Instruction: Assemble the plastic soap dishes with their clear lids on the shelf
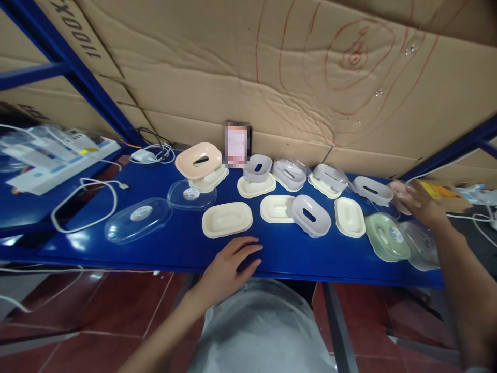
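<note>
Fingers of the left hand [229, 264] lay spread and loosely flat on the glossy blue metal shelf [155, 243] at its near edge, holding nothing, the palm resting over the lip. Just beyond the fingertips sat a cream oval plastic tray [227, 219], shallow and smooth, apart from the hand.

Over by the shelf's right end, the right hand [421, 204] reached out with fingers partly curled over a pale pink plastic dish [398, 194]; it touched the dish, but whether it was clamped on it could not be told. Just beside that hand, toward the near edge, lay a green oval soap box with a round sticker [386, 237] and a clear-lidded grey box [421, 243], touching one another.

Along the middle of the shelf stood more pieces: a grey slotted plastic insert [310, 215] tilted between two cream trays, and a row of grey inserts on cream bases near the back edge. A peach oval slotted lid [199, 160] rested on a cream base toward the back. Two clear domed plastic covers [137, 220] with stickers lay toward the left end, near a looped white cable [83, 199]. Creased brown cardboard [272, 67] with red pen rings formed the backing behind the shelf.
</note>
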The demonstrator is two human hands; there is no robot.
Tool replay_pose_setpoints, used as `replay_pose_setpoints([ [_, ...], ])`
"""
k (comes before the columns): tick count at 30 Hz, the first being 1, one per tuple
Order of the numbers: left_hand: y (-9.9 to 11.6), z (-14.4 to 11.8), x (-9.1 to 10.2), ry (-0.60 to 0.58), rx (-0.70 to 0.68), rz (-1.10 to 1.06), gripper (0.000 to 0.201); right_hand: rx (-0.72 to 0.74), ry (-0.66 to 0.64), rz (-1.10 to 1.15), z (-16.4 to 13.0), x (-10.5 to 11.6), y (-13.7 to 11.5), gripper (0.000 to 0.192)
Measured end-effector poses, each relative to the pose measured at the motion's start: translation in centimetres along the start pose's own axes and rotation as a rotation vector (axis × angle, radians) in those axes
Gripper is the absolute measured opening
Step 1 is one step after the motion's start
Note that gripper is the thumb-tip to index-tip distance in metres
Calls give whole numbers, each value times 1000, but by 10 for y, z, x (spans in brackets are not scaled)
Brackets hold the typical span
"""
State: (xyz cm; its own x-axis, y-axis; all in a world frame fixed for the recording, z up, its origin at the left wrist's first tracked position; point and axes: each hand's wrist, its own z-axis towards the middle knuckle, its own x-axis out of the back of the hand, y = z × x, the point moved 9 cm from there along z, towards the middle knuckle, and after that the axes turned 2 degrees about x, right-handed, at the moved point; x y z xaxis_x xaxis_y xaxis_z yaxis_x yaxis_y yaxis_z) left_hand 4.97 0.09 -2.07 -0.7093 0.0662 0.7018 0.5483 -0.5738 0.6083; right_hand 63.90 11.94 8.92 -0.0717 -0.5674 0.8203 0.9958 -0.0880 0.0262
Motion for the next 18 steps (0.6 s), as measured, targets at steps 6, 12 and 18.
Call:
replay_pose_setpoints([
  [6,2,2,-2,20,-14,33,25,38,-95,117,6,8,-23,71],
  [12,4,-1,-4,17,-15,94,26,404,-260,338,-69,31,-208,47],
  [18,18,11,-8,-36,-59,247,39,535,-192,385,-139,25,-326,42],
])
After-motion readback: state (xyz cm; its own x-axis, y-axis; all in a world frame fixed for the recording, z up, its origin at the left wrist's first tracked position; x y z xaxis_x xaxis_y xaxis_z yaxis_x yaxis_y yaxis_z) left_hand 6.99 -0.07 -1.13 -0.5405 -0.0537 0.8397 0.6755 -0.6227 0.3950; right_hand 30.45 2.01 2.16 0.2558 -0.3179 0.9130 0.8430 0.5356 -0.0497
